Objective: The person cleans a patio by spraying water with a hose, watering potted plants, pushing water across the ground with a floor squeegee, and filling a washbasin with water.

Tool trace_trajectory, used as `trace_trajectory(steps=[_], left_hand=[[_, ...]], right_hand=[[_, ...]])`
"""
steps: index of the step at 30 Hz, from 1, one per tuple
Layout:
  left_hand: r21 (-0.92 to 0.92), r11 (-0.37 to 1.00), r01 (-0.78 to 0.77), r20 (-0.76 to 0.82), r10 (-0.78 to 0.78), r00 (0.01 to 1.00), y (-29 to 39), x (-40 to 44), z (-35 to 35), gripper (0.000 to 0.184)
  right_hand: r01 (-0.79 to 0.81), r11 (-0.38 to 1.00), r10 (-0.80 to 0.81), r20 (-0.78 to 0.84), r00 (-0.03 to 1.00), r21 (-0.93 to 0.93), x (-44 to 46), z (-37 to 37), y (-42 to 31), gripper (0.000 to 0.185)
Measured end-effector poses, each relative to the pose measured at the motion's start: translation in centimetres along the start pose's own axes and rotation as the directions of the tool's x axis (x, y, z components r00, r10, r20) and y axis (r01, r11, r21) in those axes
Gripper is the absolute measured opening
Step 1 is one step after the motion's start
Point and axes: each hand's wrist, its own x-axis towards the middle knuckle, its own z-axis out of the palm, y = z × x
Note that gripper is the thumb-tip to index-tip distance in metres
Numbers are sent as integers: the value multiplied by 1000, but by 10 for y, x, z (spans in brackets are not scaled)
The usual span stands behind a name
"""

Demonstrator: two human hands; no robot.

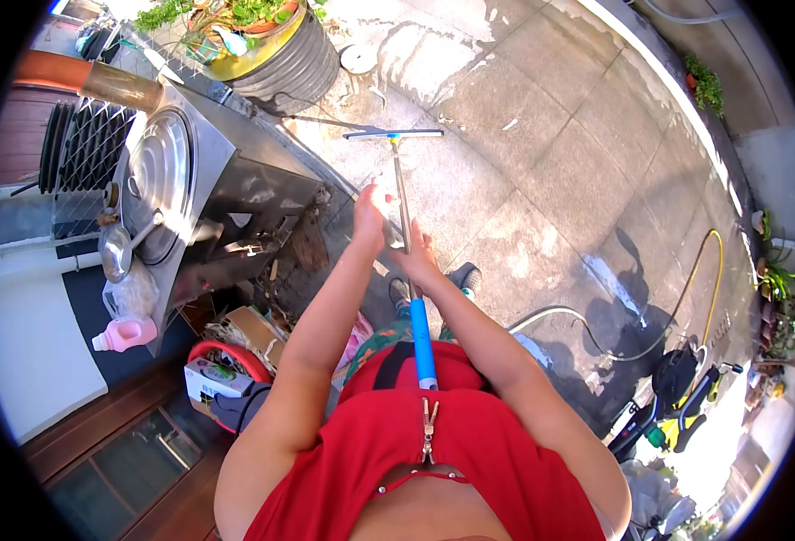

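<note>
A long floor squeegee (404,198) with a thin metal pole, a blue grip and a wide dark blade stands out ahead of me, its blade on the wet tiles. My right hand (418,258) is closed round the metal pole above the blue grip. Just left of the pole, my left hand (372,216) is raised with its fingers partly spread, seemingly apart from the pole. The grip's lower end points toward my red top (361,451). My shoes (470,279) show beneath my arms.
At left stands a metal stove (253,194) with a round lid (159,171), a ladle (116,252) and a pink bottle (127,334). A ribbed planter (285,72) is ahead. A hose (632,356) curves across the tiled floor (542,171) at right, near black-and-yellow equipment (677,397).
</note>
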Motion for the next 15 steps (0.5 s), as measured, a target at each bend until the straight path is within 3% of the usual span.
trace_trajectory(steps=[1, 2, 5, 8, 10, 12, 15], left_hand=[[31, 999, -21, -4, 21, 1000, -7, 18, -9, 29], [60, 997, -41, -8, 41, 999, -8, 31, -15, 32], [240, 970, 38, -102, -13, 995, 14, 49, -20, 42], [391, 915, 96, -247, 3, 969, 19, 76, -26, 52], [508, 854, 116, -291, 43, 956, 21, 95, -32, 55], [635, 765, 112, -326, 134, 936, 13, 124, -46, 59], [770, 579, 269, -432, 161, 887, 30, 127, -40, 66]], right_hand=[[-257, 898, 151, 297, 943, 358, -7, -33, -23, 77], [-592, 631, 286, 559, 778, 501, -15, -69, -51, 80], [-584, 595, 190, 609, 770, 553, 1, -75, -9, 81], [-546, 626, 218, 546, 809, 557, 1, -108, 25, 82], [-473, 765, 217, 517, 828, 437, -7, -138, 63, 79], [-451, 815, 248, 483, 840, 365, -31, -178, 81, 77], [-498, 834, 371, 429, 824, 236, -70, -228, 131, 77]])
